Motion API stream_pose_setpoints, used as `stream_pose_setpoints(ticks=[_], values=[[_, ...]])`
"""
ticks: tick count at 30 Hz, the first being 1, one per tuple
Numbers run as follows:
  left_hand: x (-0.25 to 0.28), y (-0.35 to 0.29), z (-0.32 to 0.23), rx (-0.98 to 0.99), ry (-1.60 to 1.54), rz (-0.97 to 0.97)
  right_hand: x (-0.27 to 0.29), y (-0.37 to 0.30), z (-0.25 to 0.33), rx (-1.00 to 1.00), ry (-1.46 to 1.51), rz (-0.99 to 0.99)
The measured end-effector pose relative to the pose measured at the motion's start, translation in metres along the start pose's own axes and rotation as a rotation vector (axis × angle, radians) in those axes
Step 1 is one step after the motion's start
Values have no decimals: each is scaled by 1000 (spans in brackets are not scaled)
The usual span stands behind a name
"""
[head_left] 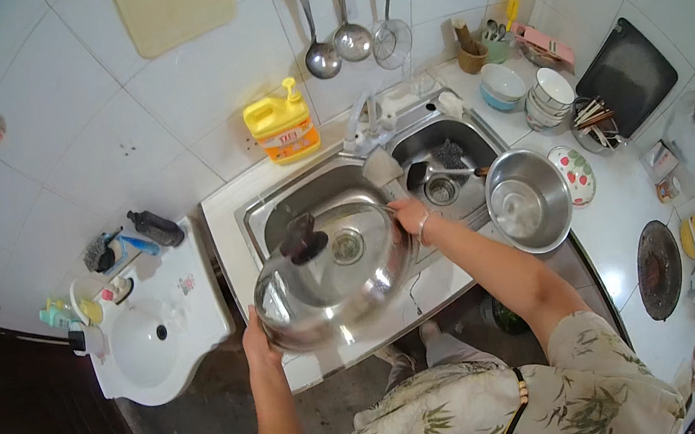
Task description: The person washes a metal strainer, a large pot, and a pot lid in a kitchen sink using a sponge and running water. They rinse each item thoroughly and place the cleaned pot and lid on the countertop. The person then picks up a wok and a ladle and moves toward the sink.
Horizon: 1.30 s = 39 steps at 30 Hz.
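Note:
A large glass pot lid (325,300) with a wide metal rim and a dark knob hangs tilted over the front of the double sink (253,218). My left hand (259,339) grips the rim at its lower left, fingers partly hidden behind it. On the far right side of the rim, my right hand (410,217) has its fingers closed around the edge. Through the glass, the left basin's drain shows. A black-headed spatula (451,172) lies across the right basin, near a dark scrubber (449,153). Beside the right basin stands a steel pot (529,202).
A faucet (368,125) and a yellow pump jug (282,126) stand behind the sink. Ladles (352,40) hang on the wall. Stacked bowls (550,98) and a strawberry-patterned dish (574,175) sit on the right counter. A white washbasin (199,322) is at left.

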State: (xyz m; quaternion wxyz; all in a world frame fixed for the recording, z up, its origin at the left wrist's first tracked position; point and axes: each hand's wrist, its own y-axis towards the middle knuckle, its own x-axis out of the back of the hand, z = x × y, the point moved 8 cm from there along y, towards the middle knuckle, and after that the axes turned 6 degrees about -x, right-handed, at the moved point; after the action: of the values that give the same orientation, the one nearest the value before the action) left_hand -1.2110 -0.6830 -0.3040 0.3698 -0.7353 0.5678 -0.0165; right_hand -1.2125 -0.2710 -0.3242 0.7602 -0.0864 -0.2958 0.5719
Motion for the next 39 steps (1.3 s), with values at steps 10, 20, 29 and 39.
stream_pose_setpoints(ticks=[10, 20, 29, 39], values=[[28, -7, 11, -64, 220, -71, 9, -54, 28, -18, -59, 64], [-12, -114, -57, -433, 196, -20, 44, -106, 87, 422, 17, -117], [-3, -117, -63, -396, 359, 75, 64, -166, 65, 544, 22, -392], [42, -134, -19, -263, 84, 307, 38, -246, 10, 598, 88, -429]])
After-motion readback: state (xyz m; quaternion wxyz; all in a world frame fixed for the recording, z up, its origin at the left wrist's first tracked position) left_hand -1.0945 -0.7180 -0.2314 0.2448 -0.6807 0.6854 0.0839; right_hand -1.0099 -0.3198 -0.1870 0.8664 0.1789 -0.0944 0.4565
